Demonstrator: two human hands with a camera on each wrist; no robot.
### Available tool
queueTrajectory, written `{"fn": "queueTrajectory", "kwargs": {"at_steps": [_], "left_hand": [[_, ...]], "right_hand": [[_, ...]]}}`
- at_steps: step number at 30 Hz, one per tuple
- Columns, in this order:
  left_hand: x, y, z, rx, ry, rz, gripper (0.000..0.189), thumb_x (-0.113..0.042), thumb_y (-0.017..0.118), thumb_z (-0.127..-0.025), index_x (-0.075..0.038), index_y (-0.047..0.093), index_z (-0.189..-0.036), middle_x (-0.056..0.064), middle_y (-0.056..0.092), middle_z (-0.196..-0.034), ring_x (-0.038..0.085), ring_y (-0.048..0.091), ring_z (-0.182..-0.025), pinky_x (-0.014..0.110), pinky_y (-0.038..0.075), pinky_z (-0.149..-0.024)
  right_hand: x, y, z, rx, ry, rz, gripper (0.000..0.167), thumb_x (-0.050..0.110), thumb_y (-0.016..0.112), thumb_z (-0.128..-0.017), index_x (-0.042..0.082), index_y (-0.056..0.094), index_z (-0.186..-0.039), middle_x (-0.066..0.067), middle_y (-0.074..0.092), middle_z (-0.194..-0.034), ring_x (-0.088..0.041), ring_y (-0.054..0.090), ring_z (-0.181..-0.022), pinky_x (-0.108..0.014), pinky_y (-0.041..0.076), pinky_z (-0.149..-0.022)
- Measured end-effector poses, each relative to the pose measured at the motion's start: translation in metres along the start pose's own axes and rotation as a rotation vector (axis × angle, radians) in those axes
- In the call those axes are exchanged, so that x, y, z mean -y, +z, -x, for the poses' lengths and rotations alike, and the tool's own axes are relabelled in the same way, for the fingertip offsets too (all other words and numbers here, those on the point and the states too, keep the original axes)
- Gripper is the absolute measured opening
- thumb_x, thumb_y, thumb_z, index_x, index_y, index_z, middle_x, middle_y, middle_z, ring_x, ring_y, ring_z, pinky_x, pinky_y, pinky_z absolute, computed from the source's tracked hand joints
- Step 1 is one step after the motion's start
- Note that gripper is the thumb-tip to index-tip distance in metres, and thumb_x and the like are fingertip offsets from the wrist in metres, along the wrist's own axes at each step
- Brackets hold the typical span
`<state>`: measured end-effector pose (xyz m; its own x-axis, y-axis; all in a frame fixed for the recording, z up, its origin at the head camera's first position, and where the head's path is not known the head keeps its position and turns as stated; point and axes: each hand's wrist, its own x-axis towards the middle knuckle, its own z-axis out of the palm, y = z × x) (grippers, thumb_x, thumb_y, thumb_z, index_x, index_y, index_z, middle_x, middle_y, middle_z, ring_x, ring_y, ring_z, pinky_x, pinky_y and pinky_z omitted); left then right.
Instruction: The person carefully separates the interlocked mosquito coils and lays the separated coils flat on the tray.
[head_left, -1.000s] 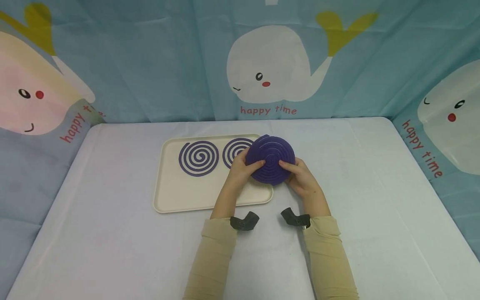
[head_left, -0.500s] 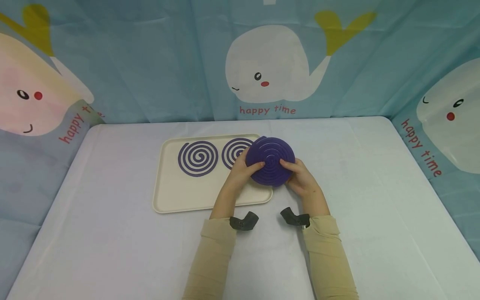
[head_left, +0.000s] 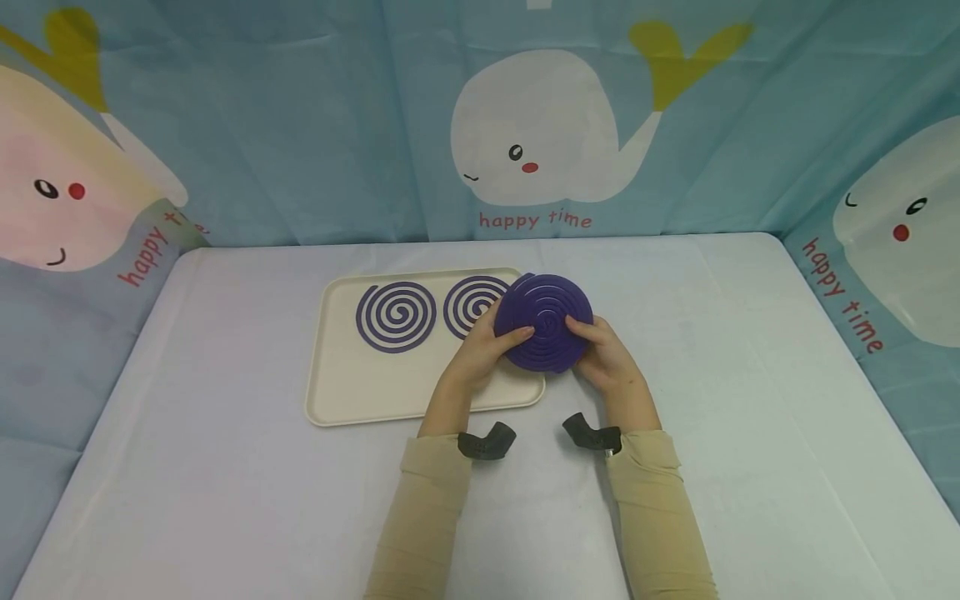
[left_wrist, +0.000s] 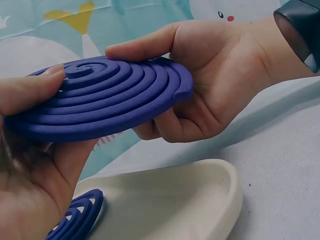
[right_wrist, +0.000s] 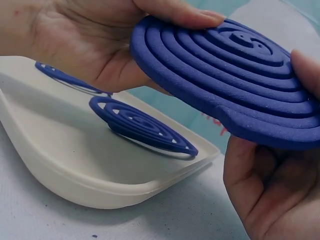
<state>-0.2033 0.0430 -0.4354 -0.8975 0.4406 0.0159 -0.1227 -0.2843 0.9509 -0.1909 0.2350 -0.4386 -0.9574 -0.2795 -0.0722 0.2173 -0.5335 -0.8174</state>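
Observation:
A round, tightly wound purple mosquito coil pair (head_left: 546, 298) is held between both hands above the tray's right end. My left hand (head_left: 474, 357) grips its left side, thumb on top and fingers underneath. On the opposite side my right hand (head_left: 609, 360) pinches it the same way, its thumb pointing toward the centre. In the left wrist view the nested coil (left_wrist: 100, 107) is tilted, its rings lying close together. The right wrist view shows a small step in the rim of the coil (right_wrist: 235, 90). Two looser single coils, a left one (head_left: 396, 352) and a right one (head_left: 450, 310), lie on the tray.
The cream tray (head_left: 375, 400) rests on a white-covered table (head_left: 225, 500), partly beneath my left forearm. A dark wrist camera (head_left: 487, 442) sits on my left wrist, and another camera (head_left: 592, 434) on my right. A blue whale-print curtain (head_left: 337, 125) hangs behind.
The held coil has shifted very slightly right and turned a little in my fingers, with both thumbs moving slightly along. The coils on the tray stay in place.

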Motion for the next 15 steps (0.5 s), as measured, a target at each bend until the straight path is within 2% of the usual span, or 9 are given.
{"fn": "queueTrajectory", "kwargs": {"at_steps": [5,9,12,15], "left_hand": [[-0.0011,0.0005,0.0017,0.015,-0.005,0.038,0.066,0.005,0.056,-0.086,-0.003,0.03,-0.146,0.022,0.039,-0.142,0.035,0.041,-0.129,0.038,0.038,-0.105],[-0.0019,0.0004,0.003,0.032,-0.005,0.075,0.068,0.005,0.057,-0.085,-0.003,0.029,-0.146,0.023,0.038,-0.142,0.036,0.04,-0.129,0.039,0.037,-0.105],[-0.0005,-0.0015,0.0029,0.055,-0.009,0.1,0.075,-0.002,0.066,-0.081,-0.003,0.029,-0.146,0.023,0.038,-0.143,0.035,0.04,-0.13,0.039,0.037,-0.106],[0.001,-0.0033,0.0028,0.077,-0.017,0.112,0.094,-0.023,0.082,-0.071,-0.002,0.029,-0.146,0.024,0.038,-0.142,0.036,0.04,-0.129,0.04,0.038,-0.105]], "right_hand": [[-0.0003,0.0013,-0.0004,0.024,0.002,-0.033,0.022,0.004,0.045,-0.098,0.006,0.067,-0.101,-0.003,0.068,-0.099,-0.013,0.063,-0.091,-0.027,0.052,-0.082],[-0.0004,0.0014,-0.0002,0.046,0.008,-0.066,0.022,0.005,0.045,-0.098,0.006,0.066,-0.103,-0.004,0.068,-0.101,-0.013,0.063,-0.093,-0.027,0.052,-0.083],[-0.0005,0.0005,0.0002,0.062,0.012,-0.105,0.02,0.004,0.047,-0.097,0.005,0.066,-0.104,-0.005,0.068,-0.102,-0.014,0.063,-0.094,-0.027,0.052,-0.084],[-0.0001,0.0001,0.0006,0.089,0.022,-0.145,0.019,0.003,0.049,-0.096,0.003,0.065,-0.105,-0.006,0.067,-0.102,-0.015,0.063,-0.094,-0.027,0.051,-0.084]]}}
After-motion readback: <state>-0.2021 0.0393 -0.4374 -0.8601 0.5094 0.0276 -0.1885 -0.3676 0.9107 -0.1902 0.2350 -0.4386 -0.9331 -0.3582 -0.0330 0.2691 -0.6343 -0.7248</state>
